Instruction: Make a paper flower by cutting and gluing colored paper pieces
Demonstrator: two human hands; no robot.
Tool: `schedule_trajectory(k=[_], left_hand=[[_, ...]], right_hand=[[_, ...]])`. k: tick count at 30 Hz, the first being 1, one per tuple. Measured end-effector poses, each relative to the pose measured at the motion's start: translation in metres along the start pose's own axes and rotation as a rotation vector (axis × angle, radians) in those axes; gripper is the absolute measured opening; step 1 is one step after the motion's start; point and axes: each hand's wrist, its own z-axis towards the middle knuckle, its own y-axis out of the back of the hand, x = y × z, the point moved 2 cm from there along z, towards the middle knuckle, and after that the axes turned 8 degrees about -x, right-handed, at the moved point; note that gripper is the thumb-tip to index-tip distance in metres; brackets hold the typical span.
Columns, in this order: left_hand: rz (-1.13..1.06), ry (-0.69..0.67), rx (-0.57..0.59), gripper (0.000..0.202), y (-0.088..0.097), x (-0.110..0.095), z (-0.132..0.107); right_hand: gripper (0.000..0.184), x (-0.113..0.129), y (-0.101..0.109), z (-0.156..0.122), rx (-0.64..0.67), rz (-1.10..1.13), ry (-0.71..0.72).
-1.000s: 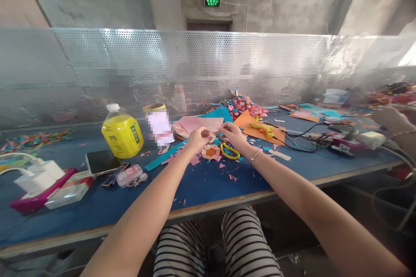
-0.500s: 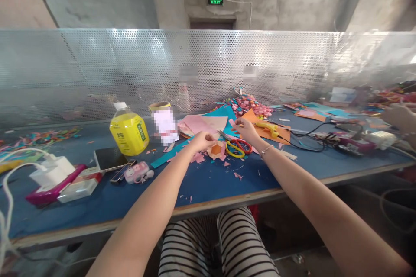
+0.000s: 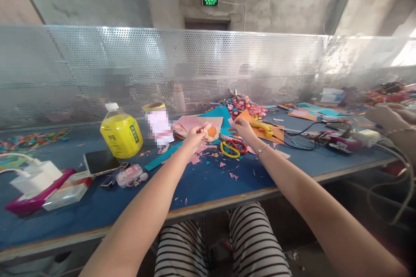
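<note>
My left hand (image 3: pixel 196 136) is closed on the edge of a paper flower (image 3: pixel 212 131) with pale petals and an orange centre, held just above the table. In the fingers of my right hand (image 3: pixel 244 130) is a small pink piece of paper (image 3: pixel 231 121), apart from the flower. Scissors (image 3: pixel 230 149) with yellow and red handles lie below, between the hands. Beyond the flower are stacked pink paper sheets (image 3: pixel 198 122) and a blue sheet (image 3: pixel 223 113). Close to the right hand, a yellow glue gun (image 3: pixel 262 128) rests on orange paper (image 3: pixel 277 134).
A yellow-liquid bottle (image 3: pixel 121 134), a phone (image 3: pixel 100 162), a pink case (image 3: pixel 130 175) and a power strip (image 3: pixel 40 194) stand to the left. Paper scraps (image 3: pixel 245 107) pile by the perforated screen (image 3: pixel 208 58). Black cables (image 3: pixel 302 138) and another person's hand (image 3: pixel 385 119) are on the right.
My left hand has lifted the flower up and away from the scraps beside the scissors. The right hand keeps its pink paper piece. The view has turned slightly right.
</note>
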Motion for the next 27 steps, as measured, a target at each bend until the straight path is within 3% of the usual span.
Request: schedule_trajectory(k=[8,14,27], left_hand=[[-0.167,0.079,-0.002,0.015,0.0017,-0.0028,0.0024],[-0.112,0.087,-0.023,0.010,0.0032,-0.0037,0.0004],[-0.130,0.098,-0.044,0.013,0.0017,-0.0032,0.0004]], right_hand=[[0.019,0.0026,-0.0046,-0.0049,0.053,-0.019,-0.018],[0.020,-0.0011,-0.0092,-0.0080,0.138,-0.039,-0.013],[0.020,-0.0013,-0.0083,-0.0095,0.141,-0.040,-0.005]])
